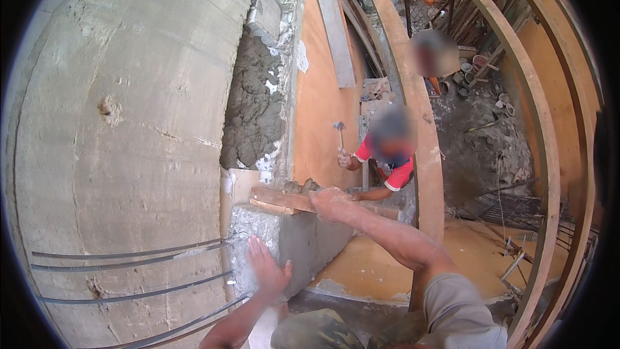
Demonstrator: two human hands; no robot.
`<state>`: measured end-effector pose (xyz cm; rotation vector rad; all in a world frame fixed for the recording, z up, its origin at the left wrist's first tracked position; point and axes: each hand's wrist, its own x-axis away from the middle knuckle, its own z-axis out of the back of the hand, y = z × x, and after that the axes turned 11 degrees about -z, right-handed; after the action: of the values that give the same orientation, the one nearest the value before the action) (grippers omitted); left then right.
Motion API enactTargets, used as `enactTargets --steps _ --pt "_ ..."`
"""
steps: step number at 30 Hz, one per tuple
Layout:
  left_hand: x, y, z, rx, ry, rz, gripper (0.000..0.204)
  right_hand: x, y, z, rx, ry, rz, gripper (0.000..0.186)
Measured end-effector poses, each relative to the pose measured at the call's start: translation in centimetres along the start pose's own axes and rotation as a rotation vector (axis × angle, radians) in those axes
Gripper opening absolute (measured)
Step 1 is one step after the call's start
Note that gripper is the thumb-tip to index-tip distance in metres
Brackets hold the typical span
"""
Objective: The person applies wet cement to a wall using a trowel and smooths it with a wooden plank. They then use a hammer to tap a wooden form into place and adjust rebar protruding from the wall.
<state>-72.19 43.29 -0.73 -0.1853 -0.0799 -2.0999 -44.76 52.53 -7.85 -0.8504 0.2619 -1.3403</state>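
Note:
My right hand (331,205) is wrapped round a length of timber (274,197) that lies across the top of a rough concrete block (297,236). A thin piece of wood (274,208) sits under the timber's left end, and a lump of wet mortar (302,187) lies behind it. My left hand (268,268) rests flat against the block's near left side, fingers stretched out, holding nothing. Beyond the block, a co-worker in a red shirt (362,151) raises a hammer (340,134); this person's other hand is by the timber, partly hidden behind my right hand.
Wet mortar (248,113) fills a gap beside the grey concrete slab (142,110). Several steel bars (129,262) stick out at lower left. Orange boards (323,110) and long curved-looking beams (420,110) frame a drop on the right, with another person (434,53) and buckets (463,90) far below.

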Motion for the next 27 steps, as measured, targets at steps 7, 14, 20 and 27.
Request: enactTargets --steps 7,14,20,27 --pt "-0.1 -0.5 -0.2 -0.007 0.039 -0.032 0.108 -0.3 0.2 -0.5 -0.015 0.030 0.016 0.027" --pt "0.0 -0.4 -0.9 -0.010 0.034 -0.008 0.107 -0.5 0.3 -1.1 0.005 0.028 -0.004 0.026" --pt "0.1 -0.5 -1.2 0.001 0.014 0.019 0.110 -0.3 0.2 -0.7 -0.017 -0.025 -0.038 0.028" --pt "0.0 -0.3 -1.2 -0.019 0.038 0.008 0.109 -0.1 0.2 -0.6 -0.051 -0.019 -0.034 0.031"
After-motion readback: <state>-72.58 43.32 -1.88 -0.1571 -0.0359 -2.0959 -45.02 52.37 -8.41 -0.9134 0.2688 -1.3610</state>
